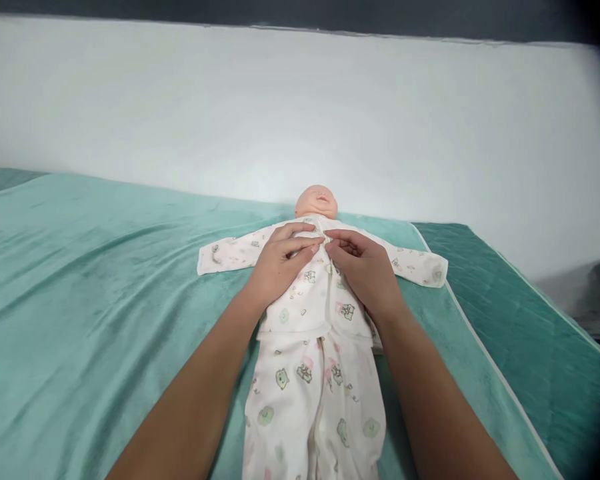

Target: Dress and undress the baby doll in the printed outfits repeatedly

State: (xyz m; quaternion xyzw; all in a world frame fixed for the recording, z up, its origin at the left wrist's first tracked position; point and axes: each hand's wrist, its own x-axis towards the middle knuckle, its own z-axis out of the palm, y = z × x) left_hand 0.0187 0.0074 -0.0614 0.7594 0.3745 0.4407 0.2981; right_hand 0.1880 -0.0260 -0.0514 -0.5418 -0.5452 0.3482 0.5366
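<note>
A baby doll (317, 201) lies on its back, head at the far end, dressed in a white printed baby shirt (295, 317) and matching pants (275, 413). Both sleeves stretch out to the sides. My left hand (279, 263) rests on the chest, thumb and index finger closed on the shirt's front edge below the neck. Facing it, my right hand (370, 270) pinches the other front edge, its fingertips almost touching the left ones. Below my hands the two front panels meet along the middle. Any small fastener between the fingertips is hidden.
A light green blanket (130, 280) with some folds lies under the doll. To the right, a darker green quilted cover (510, 320) shows past the blanket's pale edge. A white wall (280, 107) rises directly behind the doll's head.
</note>
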